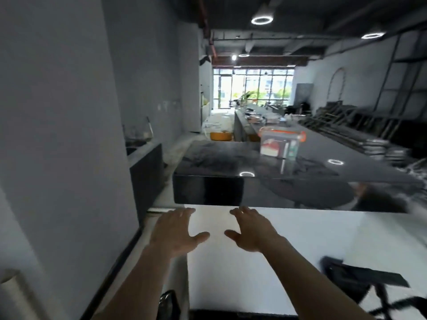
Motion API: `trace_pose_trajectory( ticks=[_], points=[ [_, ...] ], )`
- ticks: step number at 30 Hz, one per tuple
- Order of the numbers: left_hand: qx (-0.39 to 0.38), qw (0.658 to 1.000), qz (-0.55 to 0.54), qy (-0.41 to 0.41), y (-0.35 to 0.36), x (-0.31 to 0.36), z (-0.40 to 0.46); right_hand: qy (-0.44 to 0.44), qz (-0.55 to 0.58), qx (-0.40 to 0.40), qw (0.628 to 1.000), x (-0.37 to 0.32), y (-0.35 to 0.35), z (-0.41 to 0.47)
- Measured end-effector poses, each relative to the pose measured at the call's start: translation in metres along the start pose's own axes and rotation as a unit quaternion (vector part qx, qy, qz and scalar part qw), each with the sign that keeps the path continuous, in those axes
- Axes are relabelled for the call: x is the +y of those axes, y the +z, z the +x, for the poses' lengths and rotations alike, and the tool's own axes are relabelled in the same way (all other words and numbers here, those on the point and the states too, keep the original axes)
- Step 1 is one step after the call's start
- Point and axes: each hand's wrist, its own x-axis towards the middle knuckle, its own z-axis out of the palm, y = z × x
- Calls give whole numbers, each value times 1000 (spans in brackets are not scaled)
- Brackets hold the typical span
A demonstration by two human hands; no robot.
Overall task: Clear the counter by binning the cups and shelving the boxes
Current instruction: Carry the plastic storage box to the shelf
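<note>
- Head view: my left hand and right hand hover spread and empty over the white surface, grip released, ready to reach.
- The clear orange-lidded plastic box waits well apart on the glossy black surface; I see no cups.

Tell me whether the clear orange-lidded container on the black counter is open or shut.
Shut: the orange lid sits flat across the container.

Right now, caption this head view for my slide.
Both empty hands, left and right, spread over a white surface; clear orange-trimmed container on the black counter.
</note>
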Motion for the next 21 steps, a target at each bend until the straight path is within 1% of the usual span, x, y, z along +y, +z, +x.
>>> trace_pose_trajectory(
  ticks=[4, 7, 12, 14, 16, 19, 21],
  points=[
    [-9, 997, -16, 72, 12, 67, 75, 66, -2, 30, 997, 63, -33, 28],
    [6, 992, -20, 126, 10, 104, 131, 100, 3, 46, 994, 97, -49, 59],
    [-11, 988, -58, 145, 1, 135, 230, 145, 16, 75, 986, 148, -82, 118],
    [-7, 984, -104, 143, -5, 144, 267, 172, 42, 94, 980, 167, -96, 140],
    [3, 976, -176, 129, -9, 155, 301, 202, 91, 117, 968, 187, -107, 161],
    [-7, 952, -290, 98, -4, 173, 348, 241, 153, 156, 946, 221, -119, 189],
    [-16, 928, -366, 71, 1, 189, 379, 260, 192, 179, 929, 244, -126, 209]
  ],
)
